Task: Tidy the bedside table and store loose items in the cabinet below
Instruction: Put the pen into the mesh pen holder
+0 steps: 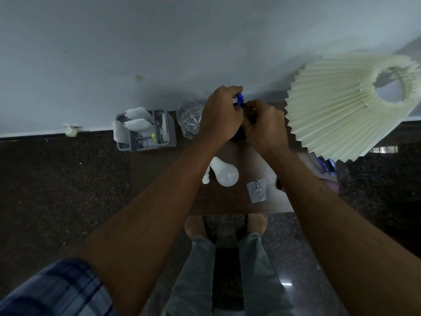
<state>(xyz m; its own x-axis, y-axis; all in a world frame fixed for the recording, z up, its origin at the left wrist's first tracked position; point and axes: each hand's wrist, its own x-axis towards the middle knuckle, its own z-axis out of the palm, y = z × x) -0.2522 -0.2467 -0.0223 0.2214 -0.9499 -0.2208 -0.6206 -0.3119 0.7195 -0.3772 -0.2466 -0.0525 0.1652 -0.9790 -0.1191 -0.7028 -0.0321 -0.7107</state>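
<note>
Over the back of the brown bedside table (pixel 159 183), my left hand (pixel 219 115) and my right hand (pixel 265 126) both grip a dark blue and black object (pixel 239 100). Most of that object is hidden by my fingers; I cannot tell what it is. A white light bulb (pixel 224 172) lies on its side at the table's middle. Beside the bulb lies a small white piece (pixel 206 176). A grey square pad with a metal hook (pixel 258 190) rests near the front edge.
A grey organiser box (pixel 145 131) with papers stands at the table's back left, against the wall. A clear cut glass (pixel 190 117) stands next to my left hand. A pleated cream lampshade (pixel 350 106) overhangs the right side; a blue item (pixel 328 164) shows beneath it.
</note>
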